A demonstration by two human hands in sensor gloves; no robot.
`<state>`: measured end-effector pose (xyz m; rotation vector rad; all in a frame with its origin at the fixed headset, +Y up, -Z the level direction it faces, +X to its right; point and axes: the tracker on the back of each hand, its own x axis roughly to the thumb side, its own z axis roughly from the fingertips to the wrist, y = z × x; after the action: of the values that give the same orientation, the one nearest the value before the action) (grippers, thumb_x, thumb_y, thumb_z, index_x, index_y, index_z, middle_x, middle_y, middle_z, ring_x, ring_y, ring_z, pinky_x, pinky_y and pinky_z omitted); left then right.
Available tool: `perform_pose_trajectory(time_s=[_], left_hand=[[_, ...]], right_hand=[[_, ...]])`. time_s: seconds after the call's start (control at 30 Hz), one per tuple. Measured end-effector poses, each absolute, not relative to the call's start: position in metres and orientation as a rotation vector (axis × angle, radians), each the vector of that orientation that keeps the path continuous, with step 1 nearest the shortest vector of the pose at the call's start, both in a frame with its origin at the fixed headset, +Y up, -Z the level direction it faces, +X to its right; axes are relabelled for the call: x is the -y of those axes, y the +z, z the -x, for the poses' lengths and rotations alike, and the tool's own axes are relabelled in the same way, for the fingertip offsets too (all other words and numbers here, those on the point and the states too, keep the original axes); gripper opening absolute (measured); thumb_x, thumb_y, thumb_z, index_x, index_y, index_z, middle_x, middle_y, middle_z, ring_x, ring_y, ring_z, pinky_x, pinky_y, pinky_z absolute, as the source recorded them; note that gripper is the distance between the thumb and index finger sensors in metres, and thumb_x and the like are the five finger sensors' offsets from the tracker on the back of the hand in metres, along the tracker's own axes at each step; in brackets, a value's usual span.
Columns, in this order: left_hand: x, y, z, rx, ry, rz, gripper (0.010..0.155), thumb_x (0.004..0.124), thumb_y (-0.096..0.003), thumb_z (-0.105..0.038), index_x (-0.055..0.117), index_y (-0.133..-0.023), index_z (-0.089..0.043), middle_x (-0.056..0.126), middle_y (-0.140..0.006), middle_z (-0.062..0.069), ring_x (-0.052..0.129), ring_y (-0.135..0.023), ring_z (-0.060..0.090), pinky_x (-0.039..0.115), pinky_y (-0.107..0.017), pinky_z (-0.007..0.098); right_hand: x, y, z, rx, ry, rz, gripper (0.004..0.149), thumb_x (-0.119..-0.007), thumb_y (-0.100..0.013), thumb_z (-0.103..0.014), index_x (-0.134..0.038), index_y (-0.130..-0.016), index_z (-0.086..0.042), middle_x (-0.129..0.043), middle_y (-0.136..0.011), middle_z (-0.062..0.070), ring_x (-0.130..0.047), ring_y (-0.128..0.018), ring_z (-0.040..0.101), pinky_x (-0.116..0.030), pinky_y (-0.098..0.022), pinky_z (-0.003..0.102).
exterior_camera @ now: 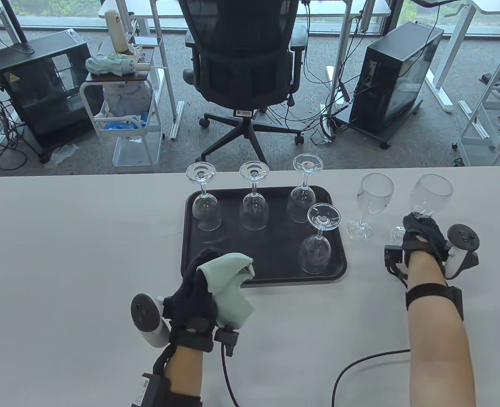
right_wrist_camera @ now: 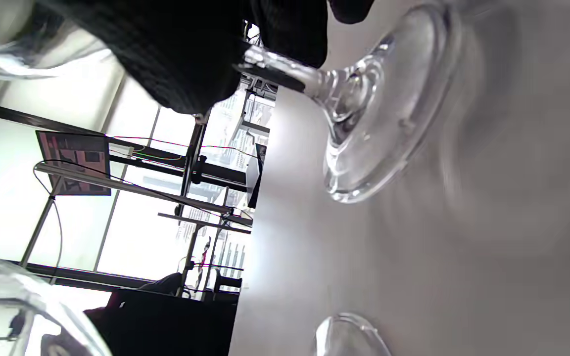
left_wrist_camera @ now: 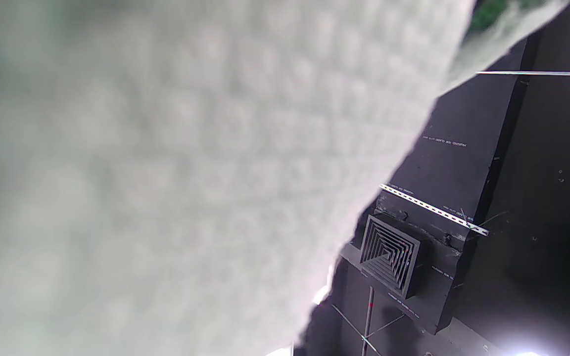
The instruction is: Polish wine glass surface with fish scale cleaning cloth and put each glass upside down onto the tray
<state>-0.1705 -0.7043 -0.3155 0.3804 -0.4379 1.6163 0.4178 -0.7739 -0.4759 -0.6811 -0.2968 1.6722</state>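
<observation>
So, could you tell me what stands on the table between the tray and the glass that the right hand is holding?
In the table view, one upright wine glass stands between the tray and the held glass; otherwise bare table.

Wine glasses [exterior_camera: 207, 210]: clear, glossy glass, smooth, with bright glints on feet and rims. Tray [exterior_camera: 194, 263]: black plastic, matt, faintly speckled. Cleaning cloth [exterior_camera: 228, 292]: pale green woven fabric, matt, with a fine scale-like bumpy texture. Table [exterior_camera: 63, 254]: pale, smooth, matt top. Gloves: black knitted fabric, dull. Trackers: white and dark grey smooth plastic.
</observation>
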Motion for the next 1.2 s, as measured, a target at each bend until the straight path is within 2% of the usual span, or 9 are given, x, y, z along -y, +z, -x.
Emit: perform_pose_trajectory(time_s=[0.03,0.1,0.27,0.43,0.53,0.73,1.03,1.13,1.2], left_hand=[[0.705,-0.315,0.170,0.439,1.618,-0.379,0.055,0.058,-0.0574,-0.057,0.064,-0.104,-0.030,0.062,-0.112,0.006,0.071,-0.099,0.038,0.076,-0.063,0.064],[0.705,-0.315,0.168,0.440,1.623,-0.375,0.055,0.058,-0.0573,-0.057,0.064,-0.104,-0.030,0.062,-0.112,0.006,0.071,-0.099,0.038,0.075,-0.063,0.064],[0.708,-0.316,0.164,0.443,1.634,-0.354,0.055,0.057,-0.0575,-0.057,0.063,-0.104,-0.030,0.061,-0.112,0.006,0.070,-0.099,0.038,0.075,-0.064,0.064],[0.709,-0.316,0.160,0.441,1.631,-0.343,0.055,0.057,-0.0573,-0.057,0.063,-0.105,-0.030,0.060,-0.113,0.007,0.067,-0.101,0.038,0.071,-0.066,0.065],[0.708,-0.315,0.157,0.443,1.634,-0.346,0.055,0.057,-0.0571,-0.057,0.062,-0.105,-0.030,0.059,-0.113,0.007,0.066,-0.101,0.038,0.070,-0.067,0.066],[0.705,-0.312,0.149,0.475,1.624,-0.339,0.056,0.057,-0.0568,-0.058,0.062,-0.105,-0.030,0.057,-0.114,0.007,0.064,-0.102,0.038,0.067,-0.068,0.067],[0.708,-0.313,0.137,0.517,1.556,-0.264,0.058,0.058,-0.0565,-0.063,0.061,-0.107,-0.033,0.045,-0.120,0.005,0.044,-0.110,0.037,0.043,-0.076,0.073],[0.712,-0.312,0.131,0.550,1.537,-0.211,0.063,0.060,-0.0552,-0.068,0.054,-0.109,-0.035,0.038,-0.121,0.004,0.040,-0.111,0.037,0.049,-0.074,0.073],[0.712,-0.312,0.131,0.515,1.501,-0.259,0.065,0.065,-0.0533,-0.069,0.056,-0.108,-0.036,0.042,-0.120,0.005,0.050,-0.108,0.037,0.066,-0.067,0.066]], right_hand=[[0.770,-0.471,-0.420,0.316,1.653,0.644,0.042,-0.087,-0.050,-0.033,-0.075,-0.091,-0.034,-0.066,-0.107,0.015,-0.039,-0.102,0.045,-0.036,-0.067,0.070],[0.752,-0.454,-0.424,0.423,1.751,0.424,0.043,-0.086,-0.050,-0.031,-0.074,-0.091,-0.034,-0.081,-0.097,0.012,-0.060,-0.099,0.041,-0.042,-0.068,0.072],[0.714,-0.409,-0.400,0.687,2.130,0.043,0.046,-0.087,-0.050,-0.031,-0.073,-0.093,-0.036,-0.083,-0.093,0.009,-0.068,-0.095,0.035,-0.051,-0.067,0.070],[0.687,-0.360,-0.332,0.784,2.630,-0.418,0.048,-0.090,-0.050,-0.034,-0.073,-0.095,-0.036,-0.086,-0.089,0.007,-0.073,-0.090,0.032,-0.063,-0.061,0.059],[0.684,-0.326,-0.264,0.766,2.816,-0.677,0.048,-0.091,-0.049,-0.035,-0.076,-0.094,-0.035,-0.089,-0.087,0.006,-0.077,-0.087,0.032,-0.068,-0.057,0.056],[0.686,-0.298,-0.173,0.730,2.950,-0.684,0.048,-0.092,-0.047,-0.036,-0.078,-0.093,-0.036,-0.091,-0.086,0.005,-0.079,-0.086,0.031,-0.070,-0.057,0.054],[0.657,-0.285,-0.119,0.919,2.859,-0.549,0.049,-0.092,-0.046,-0.034,-0.077,-0.094,-0.035,-0.090,-0.088,0.006,-0.078,-0.087,0.032,-0.070,-0.057,0.054],[0.656,-0.279,-0.108,0.985,2.855,-0.562,0.050,-0.093,-0.045,-0.033,-0.079,-0.093,-0.034,-0.091,-0.088,0.006,-0.079,-0.086,0.033,-0.072,-0.056,0.055],[0.657,-0.277,-0.111,1.043,2.829,-0.556,0.051,-0.094,-0.045,-0.035,-0.077,-0.093,-0.034,-0.090,-0.088,0.005,-0.080,-0.085,0.032,-0.074,-0.055,0.053]])
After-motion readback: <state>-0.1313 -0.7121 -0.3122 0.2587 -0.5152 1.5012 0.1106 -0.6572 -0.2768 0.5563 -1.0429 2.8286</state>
